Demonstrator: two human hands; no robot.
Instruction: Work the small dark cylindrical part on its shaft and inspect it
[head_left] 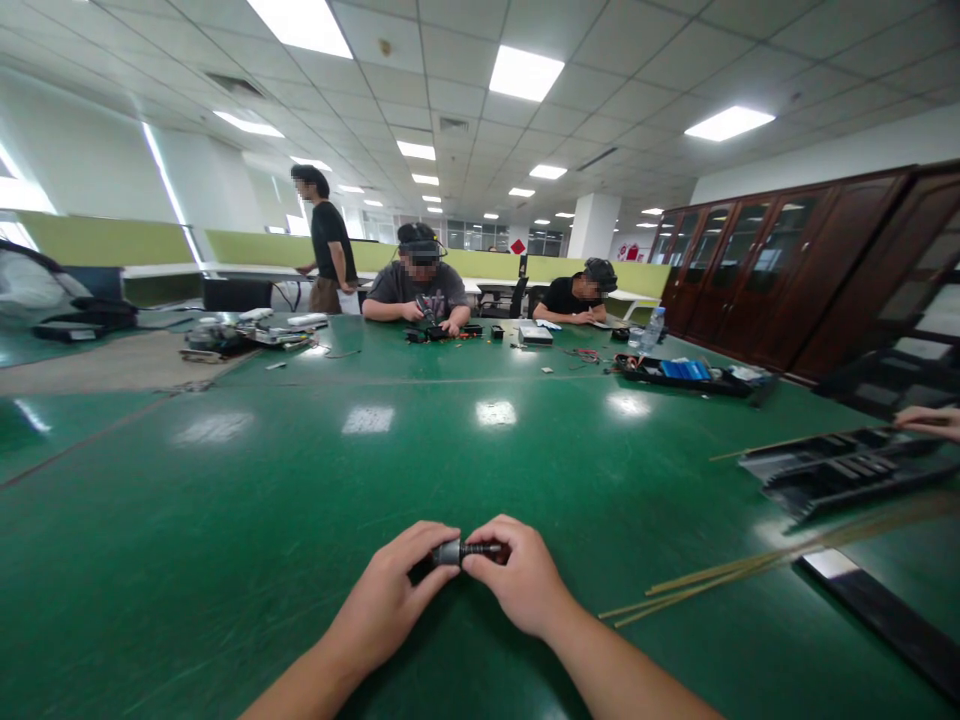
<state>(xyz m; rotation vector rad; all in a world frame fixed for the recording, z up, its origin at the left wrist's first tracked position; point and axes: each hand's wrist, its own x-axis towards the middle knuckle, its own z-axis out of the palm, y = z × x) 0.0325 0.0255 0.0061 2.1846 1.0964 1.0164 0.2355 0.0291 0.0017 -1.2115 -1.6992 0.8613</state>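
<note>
Low in the middle of the head view, my two hands meet over the green table. Between them lies a small cylindrical metal part [448, 553], grey and smooth on the left, with a dark ribbed shaft on the right. My left hand [384, 597] is closed around the grey end, thumb below and fingers above. My right hand [525, 582] pinches the ribbed shaft between thumb and fingers. Whether the two sections are one piece or separate cannot be made out. Both outer ends are partly hidden by my fingers.
Thin yellowish rods [660, 595] and a black flat bar [877, 615] lie to the right. Beyond them another person's hand [928, 420] touches black metal housings [847, 475]. Across the table [300, 450], two people sit working; electronics [247, 335] and a parts tray [675, 372] lie there.
</note>
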